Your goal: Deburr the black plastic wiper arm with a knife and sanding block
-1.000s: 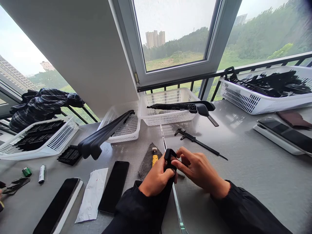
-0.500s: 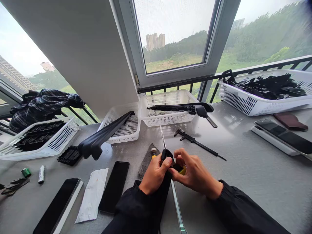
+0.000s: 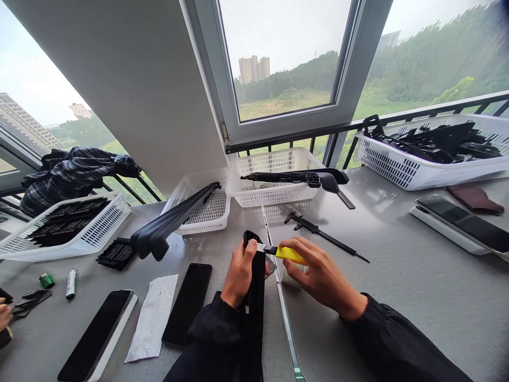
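Observation:
My left hand is wrapped round a long black plastic part that stands upright from my lap to just above the table edge. My right hand pinches a small yellow-handled tool, a knife or scraper. Its pale tip touches the top end of the black part near my left thumb. A grey cloth lies on the table behind the part, mostly hidden.
Two white baskets hold long black parts at the back centre, one stands far right, another left. A black caliper lies beyond my hands. Phones and a paper slip lie at left. Another person's hand shows at the left edge.
My right hand has picked the yellow tool up off the grey cloth and brought its tip to the black part's top. My left hand has shifted the part slightly left.

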`<action>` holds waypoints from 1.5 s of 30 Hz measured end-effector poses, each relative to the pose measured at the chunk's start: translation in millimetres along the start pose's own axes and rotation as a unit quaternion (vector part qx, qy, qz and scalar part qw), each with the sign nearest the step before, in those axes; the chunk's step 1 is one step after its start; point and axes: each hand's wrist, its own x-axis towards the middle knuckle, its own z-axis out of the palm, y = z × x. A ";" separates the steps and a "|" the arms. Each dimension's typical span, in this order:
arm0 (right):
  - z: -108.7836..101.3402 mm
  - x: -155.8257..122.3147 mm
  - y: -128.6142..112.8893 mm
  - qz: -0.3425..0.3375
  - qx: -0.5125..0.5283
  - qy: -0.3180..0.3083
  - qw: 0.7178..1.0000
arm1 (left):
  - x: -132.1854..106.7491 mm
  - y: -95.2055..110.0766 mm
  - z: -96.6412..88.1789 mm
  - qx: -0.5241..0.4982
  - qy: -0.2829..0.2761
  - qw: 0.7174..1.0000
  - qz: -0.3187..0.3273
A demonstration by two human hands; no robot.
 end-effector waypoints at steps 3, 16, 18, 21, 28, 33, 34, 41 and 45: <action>-3.5 -0.5 -1.9 0.000 0.029 -0.007 1.000 | -1.1 -1.5 -0.5 -0.004 -0.012 1.000 0.002; -5.6 -2.4 5.0 0.006 0.022 0.015 1.000 | -0.6 -3.5 -4.0 0.047 -0.120 0.991 0.034; -5.1 -2.7 5.1 0.006 0.021 0.017 1.000 | 0.1 -4.2 -3.6 0.038 -0.123 0.991 0.034; -4.3 -3.1 4.5 0.001 0.021 0.022 1.000 | 1.2 -6.1 -3.1 0.026 -0.124 0.991 0.036; -2.3 -3.9 0.9 -0.013 0.026 0.035 0.999 | -0.8 -6.9 0.6 -0.017 -0.110 0.993 0.028; 0.6 -3.2 -1.5 -0.036 0.029 0.062 0.997 | -1.8 -6.9 2.7 -0.026 -0.094 0.995 0.028; 1.3 -3.0 -2.1 -0.041 0.029 0.069 0.996 | -1.8 -7.2 2.8 -0.026 -0.092 0.995 0.028; 4.6 -3.1 -5.4 -0.056 0.030 0.090 0.994 | -1.8 -7.9 3.5 -0.018 -0.071 0.997 0.024; 6.7 -3.8 -5.2 -0.057 0.032 0.088 0.994 | -2.8 -7.6 5.0 -0.020 -0.052 0.998 0.024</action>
